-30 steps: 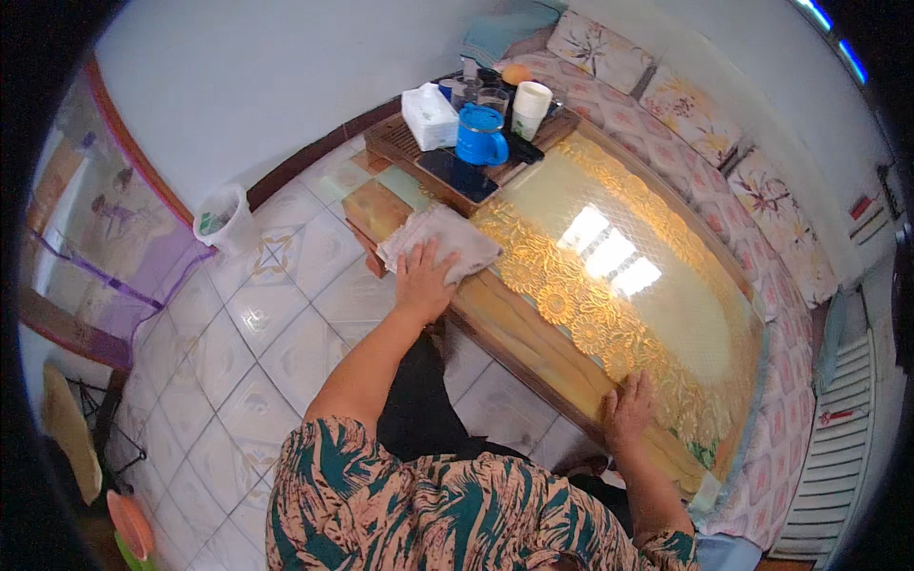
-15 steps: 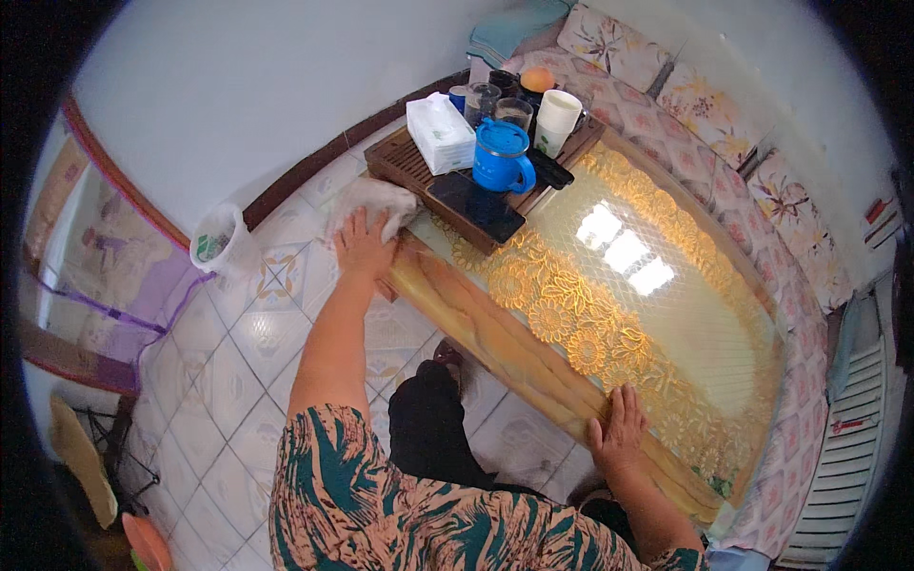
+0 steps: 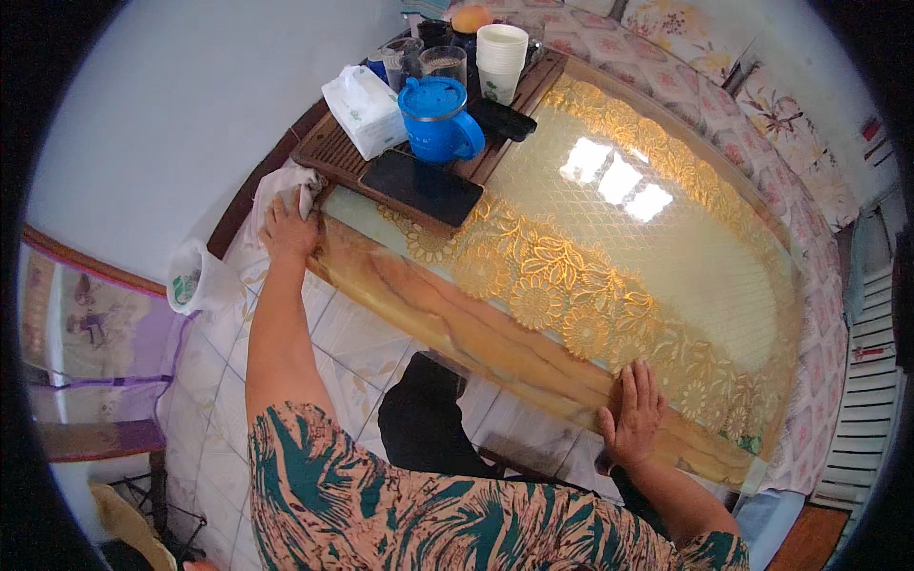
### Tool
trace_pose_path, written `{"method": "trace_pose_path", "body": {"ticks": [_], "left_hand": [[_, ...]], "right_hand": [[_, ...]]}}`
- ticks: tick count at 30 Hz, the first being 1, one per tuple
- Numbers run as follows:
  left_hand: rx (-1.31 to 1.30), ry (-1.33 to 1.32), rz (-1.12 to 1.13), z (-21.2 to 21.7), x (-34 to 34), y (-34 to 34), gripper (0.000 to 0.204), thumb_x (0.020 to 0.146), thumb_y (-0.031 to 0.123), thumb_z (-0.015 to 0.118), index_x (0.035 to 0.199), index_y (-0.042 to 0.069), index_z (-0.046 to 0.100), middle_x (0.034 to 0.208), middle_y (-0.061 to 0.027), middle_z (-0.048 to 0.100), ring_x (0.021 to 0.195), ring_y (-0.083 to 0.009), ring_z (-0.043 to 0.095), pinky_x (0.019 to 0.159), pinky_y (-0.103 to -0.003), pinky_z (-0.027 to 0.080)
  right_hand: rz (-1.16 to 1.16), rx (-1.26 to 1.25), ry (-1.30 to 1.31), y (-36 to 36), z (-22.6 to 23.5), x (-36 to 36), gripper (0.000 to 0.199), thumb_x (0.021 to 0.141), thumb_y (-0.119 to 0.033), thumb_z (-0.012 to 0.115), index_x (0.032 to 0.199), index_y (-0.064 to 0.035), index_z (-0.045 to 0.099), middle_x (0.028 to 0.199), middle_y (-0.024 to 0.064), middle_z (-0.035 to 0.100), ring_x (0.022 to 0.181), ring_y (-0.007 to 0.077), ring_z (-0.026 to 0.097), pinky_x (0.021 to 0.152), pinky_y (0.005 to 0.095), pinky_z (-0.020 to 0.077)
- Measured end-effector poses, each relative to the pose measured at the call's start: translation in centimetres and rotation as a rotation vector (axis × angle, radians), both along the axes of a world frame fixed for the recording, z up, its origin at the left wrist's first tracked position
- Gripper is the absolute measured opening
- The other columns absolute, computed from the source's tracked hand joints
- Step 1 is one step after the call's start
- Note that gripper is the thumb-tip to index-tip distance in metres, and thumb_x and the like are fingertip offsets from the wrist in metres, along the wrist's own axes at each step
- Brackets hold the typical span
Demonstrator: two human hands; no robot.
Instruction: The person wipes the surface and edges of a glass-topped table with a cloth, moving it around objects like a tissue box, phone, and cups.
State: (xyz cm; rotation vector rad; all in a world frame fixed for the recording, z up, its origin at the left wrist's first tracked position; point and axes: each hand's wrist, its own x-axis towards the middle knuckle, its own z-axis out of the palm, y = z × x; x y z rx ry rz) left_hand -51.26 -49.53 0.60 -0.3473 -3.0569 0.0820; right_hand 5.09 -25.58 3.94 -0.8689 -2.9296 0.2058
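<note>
My left hand (image 3: 288,231) is at the left end of the table, its fingers closed over a pale, bunched cloth (image 3: 268,190) against the table's corner. Part of the cloth is hidden under the hand. The table has a yellow-brown marbled front edge (image 3: 457,324) and a clear, shiny cover with a gold flower pattern (image 3: 543,295). Farther right, my right hand (image 3: 636,415) rests flat on that front edge, fingers stretched out and holding nothing.
On the table's far left stands a slatted wooden tea tray (image 3: 328,152) with a tissue pack (image 3: 365,109), blue lidded mug (image 3: 433,124), black phone (image 3: 422,186), paper cups (image 3: 501,62) and glasses. A white bin (image 3: 193,276) stands on the floor. A patterned sofa (image 3: 824,314) curves behind the table.
The view has shifted, so the tray and table's left end sit farther left and higher. My left hand has moved with the cloth around the table's left corner. My right hand stays on the edge.
</note>
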Motion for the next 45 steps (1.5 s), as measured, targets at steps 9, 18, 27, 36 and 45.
{"method": "trace_pose_path", "body": {"ticks": [9, 18, 27, 36, 45], "left_hand": [[0.211, 0.064, -0.456, 1.2, 16.4, -0.3, 0.065, 0.088, 0.040, 0.056, 0.147, 0.029, 0.032, 0.155, -0.0117, 0.023, 0.141, -0.0339, 0.023, 0.113, -0.053, 0.017], [0.069, 0.024, -0.124, 0.2, 1.8, -1.3, 0.063, 0.091, 0.046, 0.047, 0.149, 0.032, 0.027, 0.156, -0.0079, 0.023, 0.143, -0.0303, 0.020, 0.112, -0.053, 0.018], [-0.020, 0.027, -0.046, -0.8, 1.3, -0.4, 0.065, 0.090, 0.047, 0.046, 0.150, 0.033, 0.024, 0.156, -0.0086, 0.021, 0.142, -0.0329, 0.021, 0.110, -0.056, 0.020], [0.139, 0.039, -0.525, 0.5, 19.0, 2.1, 0.066, 0.087, 0.047, 0.054, 0.147, 0.028, 0.033, 0.154, -0.0155, 0.024, 0.141, -0.0383, 0.021, 0.110, -0.058, 0.019], [0.339, -0.091, -0.776, 1.7, 34.7, 6.9, 0.070, 0.081, 0.033, 0.066, 0.145, 0.029, 0.036, 0.153, -0.0140, 0.024, 0.142, -0.0364, 0.020, 0.112, -0.056, 0.018]], "right_hand": [[0.014, 0.030, -0.009, 0.2, -0.7, 0.3, 0.072, 0.082, -0.034, 0.058, 0.142, -0.0024, 0.033, 0.150, 0.0196, 0.028, 0.140, 0.0369, 0.024, 0.110, 0.0500, 0.0182], [-0.005, 0.008, -0.042, -0.1, 0.2, 0.1, 0.072, 0.084, -0.036, 0.056, 0.143, -0.0018, 0.032, 0.151, 0.0200, 0.028, 0.141, 0.0362, 0.023, 0.110, 0.0498, 0.0178], [0.006, -0.030, -0.042, -0.1, 0.5, 0.1, 0.073, 0.085, -0.038, 0.056, 0.143, -0.0017, 0.032, 0.150, 0.0207, 0.028, 0.141, 0.0362, 0.023, 0.109, 0.0500, 0.0187], [0.026, 0.044, 0.093, -0.3, 0.1, 0.1, 0.066, 0.085, -0.036, 0.056, 0.138, -0.0002, 0.039, 0.147, 0.0213, 0.033, 0.137, 0.0367, 0.029, 0.107, 0.0485, 0.0230], [0.073, -0.016, 0.321, 0.6, -1.4, 1.3, 0.061, 0.083, -0.030, 0.064, 0.135, -0.0046, 0.043, 0.144, 0.0185, 0.038, 0.134, 0.0355, 0.034, 0.107, 0.0474, 0.0249]]}}
